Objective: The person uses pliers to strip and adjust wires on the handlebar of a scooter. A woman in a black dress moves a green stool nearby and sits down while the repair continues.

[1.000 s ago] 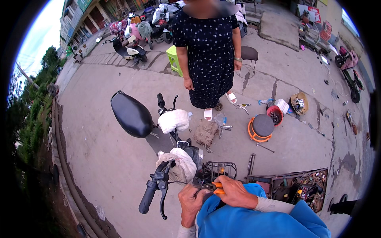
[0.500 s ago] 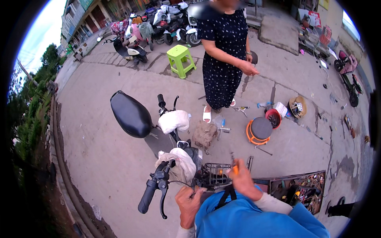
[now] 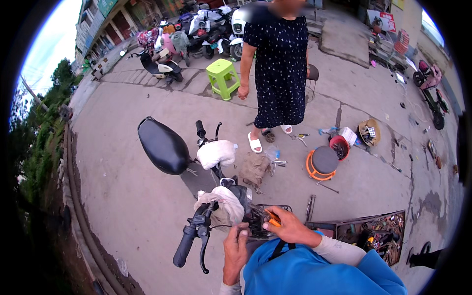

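Note:
My right hand [image 3: 290,227] is closed around orange-handled pliers [image 3: 274,222], whose dark jaws reach toward the front of an electric bike. Close beside it, my left hand [image 3: 236,248] has thumb and fingertips pressed together near a thin black cable and dark parts. Whatever lies between those fingertips is too small to make out. The bike has a long black seat [image 3: 162,146] and a handlebar grip [image 3: 184,246] with a brake lever. White and beige cloths [image 3: 227,205] wrap its middle. A black wire basket [image 3: 282,209] is just past my hands.
Right of me lies an open toolbox [image 3: 354,223] full of tools. Beyond are an orange-rimmed round stool [image 3: 322,161], a red bowl [image 3: 339,147], a brown rag [image 3: 254,169] and scattered tools. A person in a dark dress [image 3: 281,73] stands ahead, beside a green stool [image 3: 222,78].
My right hand has brought the pliers down and left, close to my left hand, which has shifted slightly. The standing person's arm has dropped from reaching forward to hanging at the side.

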Available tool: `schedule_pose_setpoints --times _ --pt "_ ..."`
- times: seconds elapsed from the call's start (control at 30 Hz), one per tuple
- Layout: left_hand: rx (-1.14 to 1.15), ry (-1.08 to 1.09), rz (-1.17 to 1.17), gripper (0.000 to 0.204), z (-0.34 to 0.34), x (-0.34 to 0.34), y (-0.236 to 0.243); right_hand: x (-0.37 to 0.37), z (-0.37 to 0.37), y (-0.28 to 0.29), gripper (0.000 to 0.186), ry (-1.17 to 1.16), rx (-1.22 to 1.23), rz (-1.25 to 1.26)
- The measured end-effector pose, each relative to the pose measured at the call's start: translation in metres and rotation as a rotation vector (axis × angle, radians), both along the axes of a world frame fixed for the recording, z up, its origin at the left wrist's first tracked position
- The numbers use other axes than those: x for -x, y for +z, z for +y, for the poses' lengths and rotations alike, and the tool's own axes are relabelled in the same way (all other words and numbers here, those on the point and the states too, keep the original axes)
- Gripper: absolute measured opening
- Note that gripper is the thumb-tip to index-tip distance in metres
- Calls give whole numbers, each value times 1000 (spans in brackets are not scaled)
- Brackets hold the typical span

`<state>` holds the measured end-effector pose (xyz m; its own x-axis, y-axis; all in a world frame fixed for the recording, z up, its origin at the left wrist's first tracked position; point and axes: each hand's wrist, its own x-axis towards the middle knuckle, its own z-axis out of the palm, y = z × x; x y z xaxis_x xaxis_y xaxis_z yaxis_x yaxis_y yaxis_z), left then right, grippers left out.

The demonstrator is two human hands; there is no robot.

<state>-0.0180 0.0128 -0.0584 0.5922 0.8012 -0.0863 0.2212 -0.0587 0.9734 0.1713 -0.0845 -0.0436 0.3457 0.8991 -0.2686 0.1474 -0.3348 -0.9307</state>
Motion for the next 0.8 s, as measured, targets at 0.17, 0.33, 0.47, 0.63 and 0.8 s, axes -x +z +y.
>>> schedule_pose_setpoints --times 0.17,0.33,0.47,0.63,0.8 --pt "-13 -13 40 18 0 -1 11 10 5 -11 42 -90 -87 165" --pt "-178 -113 106 13 1 4 13 16 24 -10 39 -82 -185 356" --pt "-249 -137 97 13 3 8 10 23 34 -6 36 -56 -170 443" --pt "-244 -131 113 14 0 8 11 25 36 -10 33 -65 -189 372" --pt "87 16 40 20 -8 1 18 24 36 -6 30 -80 -190 332"
